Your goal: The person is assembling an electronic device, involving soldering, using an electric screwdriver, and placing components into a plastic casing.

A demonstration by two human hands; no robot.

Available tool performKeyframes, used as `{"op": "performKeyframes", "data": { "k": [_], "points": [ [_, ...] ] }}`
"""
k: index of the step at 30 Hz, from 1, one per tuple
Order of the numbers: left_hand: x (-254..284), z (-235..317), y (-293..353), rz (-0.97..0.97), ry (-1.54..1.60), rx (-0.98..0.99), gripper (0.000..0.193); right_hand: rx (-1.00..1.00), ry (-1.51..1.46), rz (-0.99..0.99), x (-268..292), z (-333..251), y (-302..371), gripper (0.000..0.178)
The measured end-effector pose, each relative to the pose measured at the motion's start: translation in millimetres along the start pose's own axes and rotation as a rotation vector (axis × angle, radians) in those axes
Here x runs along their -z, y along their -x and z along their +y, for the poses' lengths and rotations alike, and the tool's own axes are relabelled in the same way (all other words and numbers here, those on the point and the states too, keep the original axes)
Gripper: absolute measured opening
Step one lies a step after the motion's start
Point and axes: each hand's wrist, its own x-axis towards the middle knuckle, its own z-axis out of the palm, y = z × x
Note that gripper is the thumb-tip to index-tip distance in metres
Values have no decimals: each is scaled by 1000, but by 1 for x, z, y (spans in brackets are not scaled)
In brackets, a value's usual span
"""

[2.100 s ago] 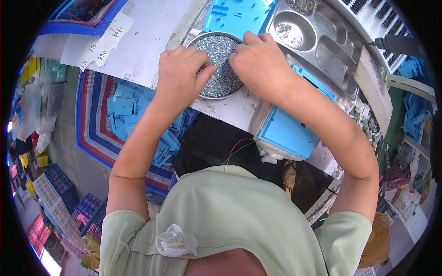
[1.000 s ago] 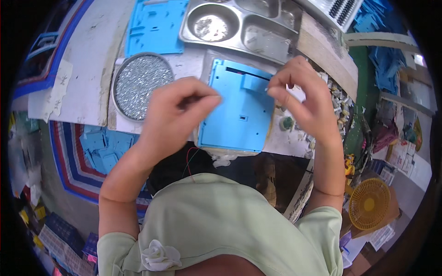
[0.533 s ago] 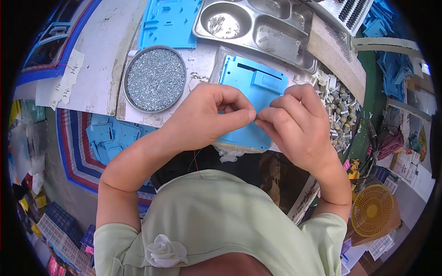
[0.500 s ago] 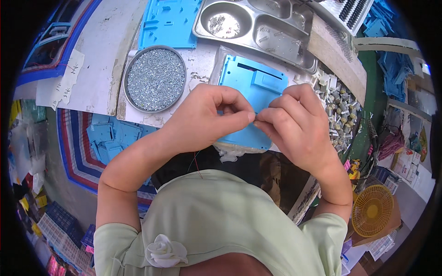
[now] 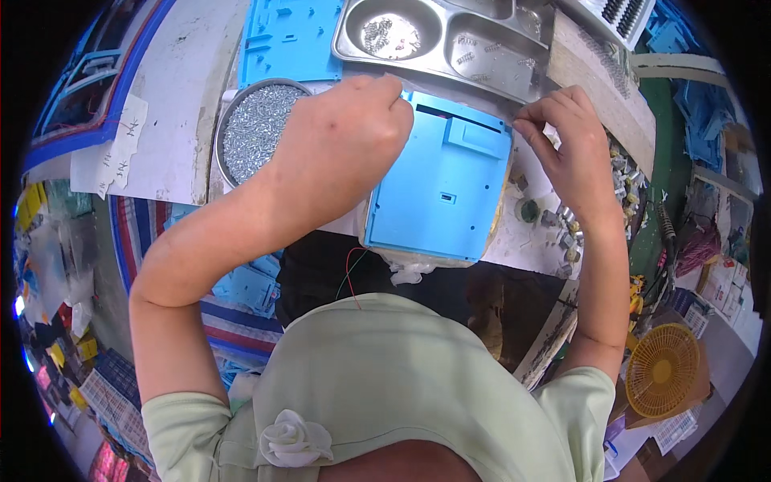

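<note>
A pale blue panel (image 5: 426, 193) is lying flat in front of the person on a plastic-wrapped pad (image 5: 408, 269), and the pad is sitting at the near edge of the white tabletop (image 5: 173, 149). The panel is showing a long dark slot along its far edge, a raised box beside that slot and a little rectangular opening lower down.

The left hand (image 5: 349, 136) is hovering over the panel's far left corner with its back turned up. Its fingers are curling in, out of sight, so I can't tell whether they're gripping anything. The right hand (image 5: 570, 149) is hanging by the far right corner, its thumb and forefinger standing narrow, nearly together; whether something tiny is sitting between them, I can't make out.

Left of the panel, a round metal dish (image 5: 218, 149) is brimming with small silvery pieces (image 5: 253, 132), the left hand and wrist partly covering it. Beyond the dish, a second blue panel (image 5: 289, 40) is lying with its pegs facing up. A steel compartment tray (image 5: 444, 36) is stretching along the far side, holding little coiled springs (image 5: 466, 58). Near the right forearm, small grey and white parts (image 5: 572, 241) are lying heaped, and a red wire (image 5: 348, 261) is dangling near the person's shirt (image 5: 377, 361).
</note>
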Motion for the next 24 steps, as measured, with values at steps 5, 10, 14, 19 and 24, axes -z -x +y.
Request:
{"op": "performKeyframes", "data": {
  "k": [5, 10, 14, 19, 24],
  "points": [
    [6, 10, -6, -96, -143, -96, 10, 100, 19, -13, -1, 6, -6, 10],
    [14, 8, -8, -80, -128, -70, 16, 169, 65, -85, -1, 7, -12, 10],
    [3, 18, -2, 77, 187, -43, 16, 223, 135, -234, 5, 6, -26, 13],
    [-34, 53, -3, 122, 385, -120, 16, 124, 73, -379, 8, 9, -44, 18],
    [-51, 58, -16, 112, 211, -224, 19, -93, -126, -306, 12, 12, -28, 19]
  ]
}}
